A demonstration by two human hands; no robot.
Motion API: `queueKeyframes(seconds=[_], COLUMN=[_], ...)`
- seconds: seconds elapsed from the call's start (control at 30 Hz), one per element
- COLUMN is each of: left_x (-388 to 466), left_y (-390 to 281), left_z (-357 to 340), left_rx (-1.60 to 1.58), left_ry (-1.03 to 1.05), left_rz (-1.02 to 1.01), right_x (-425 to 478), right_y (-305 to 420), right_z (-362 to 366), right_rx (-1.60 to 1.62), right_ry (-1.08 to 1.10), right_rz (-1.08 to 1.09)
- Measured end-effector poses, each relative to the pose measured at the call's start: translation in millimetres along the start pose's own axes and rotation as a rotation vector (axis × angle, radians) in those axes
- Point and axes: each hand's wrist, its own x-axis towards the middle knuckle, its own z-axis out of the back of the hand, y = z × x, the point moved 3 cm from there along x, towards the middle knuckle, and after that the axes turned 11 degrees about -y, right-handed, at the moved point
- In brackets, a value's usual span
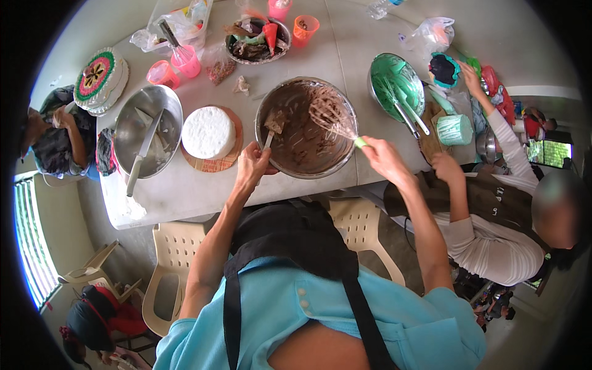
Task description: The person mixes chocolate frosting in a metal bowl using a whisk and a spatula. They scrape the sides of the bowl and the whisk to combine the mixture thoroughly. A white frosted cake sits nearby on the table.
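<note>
Before me on the table stands a steel mixing bowl [296, 164] smeared inside with brown chocolate frosting. My right hand [386, 159] grips the green handle of a balloon whisk [330, 113], whose wires are coated in frosting over the bowl's right side. At the bowl's near left rim, my left hand [254, 162] holds the pale handle of a spatula [274, 125]; its frosting-covered blade lies inside the bowl. My left fingers are close to the rim, and whether they also grip it I cannot tell. A white-frosted round cake [208, 132] sits on a cardboard round [237, 127] to the left.
A knife [145, 150] lies across another steel bowl [173, 106] at left. Beyond it is a decorated cake [96, 78]. A green-frosting bowl [377, 83] stands at right, near a green cake [455, 129] and a co-worker's hand [448, 167]. Plastic chairs [173, 240] stand behind me.
</note>
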Motion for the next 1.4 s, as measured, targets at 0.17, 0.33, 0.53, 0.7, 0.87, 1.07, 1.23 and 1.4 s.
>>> queueKeyframes(seconds=[0.17, 0.33, 0.53, 0.7, 0.87, 1.07, 1.23, 1.4], left_x=[0, -4, -8, -10, -9, -16, -16, -11], left_y=[4, 2, -3, 4, 4, 11, 9, 6], left_z=[-3, 2, -7, -7, -12, -3, 6, 8], left_rx=[0.032, 0.035, 0.082, -0.010, 0.014, 0.052, 0.046, -0.022], left_ry=[-0.021, -0.019, -0.068, -0.069, -0.076, -0.127, -0.050, 0.032], left_rz=[-0.012, -0.005, -0.014, 0.019, -0.009, -0.004, 0.057, 0.139], right_x=[-18, 1, -27, -22, 1, -25, -45, -18], right_y=[-9, 20, 14, 30, 0, -3, 28, 38], right_z=[-62, 25, -54, 14, -37, -9, 39, 24], right_rx=[0.269, -0.003, 0.059, 0.111, -0.044, 0.242, -0.008, -0.229], right_ry=[0.059, -0.036, 0.108, 0.174, -0.052, 0.033, -0.023, -0.161], right_rz=[0.046, 0.023, 0.135, 0.035, 0.217, 0.380, 0.252, 0.187])
